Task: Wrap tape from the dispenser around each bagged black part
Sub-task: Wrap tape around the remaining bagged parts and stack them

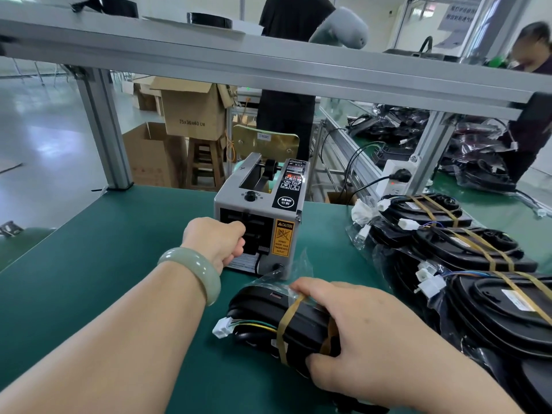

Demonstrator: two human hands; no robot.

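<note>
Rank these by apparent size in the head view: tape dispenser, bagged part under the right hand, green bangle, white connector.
1. tape dispenser and bagged part: alike; the part is nearer and half covered, so unranked.
2. green bangle
3. white connector

Bare mat (pixel 98 249) left of dispenser (pixel 263 204) passable; bagged part (pixel 260 303) lies before it; taped parts (pixel 466 249) crowd right; rail (pixel 268 61) overhead.

Brown cardboard box (pixel 191 115), centre left of frame: side is showing "75x36x40 CM". Grey metal tape dispenser (pixel 236 200), centre: orange sticker (pixel 283 238) on its front is reading "CAUTION", then "DO NOT INSERT YOUR FINGERS INTO OUTLET". Round badge (pixel 286 201) on its black top panel is reading "SEMI" over two Chinese characters. White hanging sign (pixel 457 13), upper right, is carrying Chinese characters, too blurred to read.
</note>
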